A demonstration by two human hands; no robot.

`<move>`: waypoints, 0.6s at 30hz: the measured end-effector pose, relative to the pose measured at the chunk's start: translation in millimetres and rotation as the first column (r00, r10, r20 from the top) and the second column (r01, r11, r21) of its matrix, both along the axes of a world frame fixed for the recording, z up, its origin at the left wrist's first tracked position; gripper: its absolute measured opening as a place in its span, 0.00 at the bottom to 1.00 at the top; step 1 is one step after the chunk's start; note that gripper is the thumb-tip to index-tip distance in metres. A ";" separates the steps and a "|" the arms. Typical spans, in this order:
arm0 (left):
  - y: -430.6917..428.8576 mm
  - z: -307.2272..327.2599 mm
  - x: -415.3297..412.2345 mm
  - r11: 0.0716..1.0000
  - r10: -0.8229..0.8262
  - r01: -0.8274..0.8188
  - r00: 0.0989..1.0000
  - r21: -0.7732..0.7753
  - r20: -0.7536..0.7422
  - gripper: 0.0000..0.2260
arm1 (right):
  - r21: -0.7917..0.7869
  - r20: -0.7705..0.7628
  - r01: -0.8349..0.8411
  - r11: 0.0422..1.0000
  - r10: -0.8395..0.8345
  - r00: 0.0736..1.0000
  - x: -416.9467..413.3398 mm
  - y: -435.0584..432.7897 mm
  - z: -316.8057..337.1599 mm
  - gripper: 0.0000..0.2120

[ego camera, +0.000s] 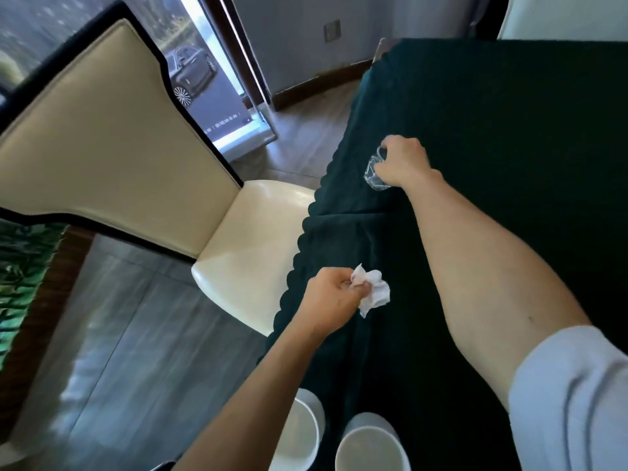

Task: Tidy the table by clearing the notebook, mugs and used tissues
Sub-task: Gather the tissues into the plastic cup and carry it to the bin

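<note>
A cream chair [112, 137] with a tall padded back and dark trim stands just beside a table covered by a dark green cloth [509, 130] with a scalloped edge. The floor [136, 351] is grey wood-look planks that catch pale reflections of daylight. Behind the chair a poster of a dark car [192, 73] leans by a brown door frame [238, 45], and the grey wall [289, 35] carries a switch plate [332, 30] above a brown skirting board [319, 85].
</note>
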State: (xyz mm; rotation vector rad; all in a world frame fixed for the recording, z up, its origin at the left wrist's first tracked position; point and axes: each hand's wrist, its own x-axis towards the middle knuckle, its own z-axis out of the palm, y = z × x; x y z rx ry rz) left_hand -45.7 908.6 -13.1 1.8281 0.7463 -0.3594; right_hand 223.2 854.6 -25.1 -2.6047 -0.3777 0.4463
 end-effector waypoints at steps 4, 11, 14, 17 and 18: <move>12.2 12.8 -5.4 0.997 0.072 -0.072 0.997 0.021 0.023 0.12 | 0.179 -0.004 0.101 0.979 -0.102 0.995 -20.0 -18.2 11.6 0.23; 28.9 67.5 -25.4 0.989 0.133 -0.122 0.981 -0.080 0.143 0.10 | 0.486 -0.082 0.285 0.826 -0.281 0.956 -70.8 -65.4 74.8 0.25; 25.5 94.6 -44.0 0.986 0.146 -0.124 0.963 -0.110 0.226 0.07 | 0.622 -0.153 0.344 0.703 -0.321 0.935 -109.6 -82.5 110.6 0.27; 16.9 126.1 -68.3 0.982 0.140 -0.090 0.934 -0.164 0.328 0.05 | 0.728 -0.249 0.364 0.580 -0.271 0.930 -165.3 -97.7 152.7 0.28; 13.2 135.4 -74.7 0.979 0.145 -0.080 0.921 -0.190 0.361 0.05 | 0.755 -0.280 0.360 0.549 -0.227 0.933 -184.8 -100.8 166.8 0.29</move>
